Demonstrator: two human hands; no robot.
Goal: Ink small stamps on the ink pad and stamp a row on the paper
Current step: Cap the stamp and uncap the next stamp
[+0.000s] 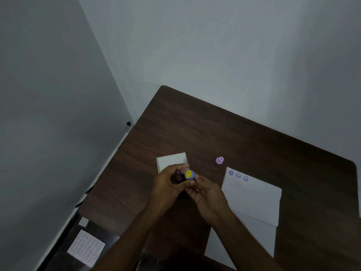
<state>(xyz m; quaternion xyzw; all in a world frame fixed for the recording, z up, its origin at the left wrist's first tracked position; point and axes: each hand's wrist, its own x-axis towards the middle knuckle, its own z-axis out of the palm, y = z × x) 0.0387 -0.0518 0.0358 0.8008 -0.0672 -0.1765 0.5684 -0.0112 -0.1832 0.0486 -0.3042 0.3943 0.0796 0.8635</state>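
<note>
Both hands meet over the middle of the dark wooden table (254, 145), gripping one small purple stamp (189, 175) that has a yellow smiley face on its top. My left hand (168, 186) curls around it from the left, and my right hand (207, 196) pinches it from the right. Behind the hands lies a white box (171, 160), partly hidden by my fingers. To the right, the white paper (254, 198) carries three purple smiley prints (238, 175) in a row along its top edge. A pink stamp (219, 160) stands alone beyond the paper.
The table's far edge runs along a grey wall, with the room corner to the left. Off the table's left edge, on the floor, lies a white sheet with rows of small round shapes (86, 247). A small black round object (128, 123) sits near the corner.
</note>
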